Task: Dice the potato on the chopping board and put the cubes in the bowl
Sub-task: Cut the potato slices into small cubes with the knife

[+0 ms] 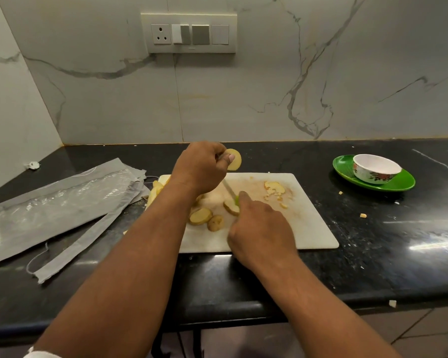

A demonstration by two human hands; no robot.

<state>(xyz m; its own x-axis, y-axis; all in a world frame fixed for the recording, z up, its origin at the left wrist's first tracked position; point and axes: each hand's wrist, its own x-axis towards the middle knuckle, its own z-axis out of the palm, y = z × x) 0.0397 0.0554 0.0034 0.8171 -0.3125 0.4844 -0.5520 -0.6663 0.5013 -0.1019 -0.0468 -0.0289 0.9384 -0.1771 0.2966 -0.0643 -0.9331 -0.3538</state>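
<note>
Our left hand [201, 165] pinches one potato slice [233, 159] above the chopping board [308, 228]; our right hand [260, 228] grips the knife [229, 189]. Three slices [201, 216] lie on the board. One bowl [375, 167] sits on a green plate [404, 183], grey packaging [62, 202] left on the tabletop [373, 254].

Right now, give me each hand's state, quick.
Left hand: closed, pinching a potato slice above the chopping board.
Right hand: closed around the knife, its grip mostly hidden.
</note>
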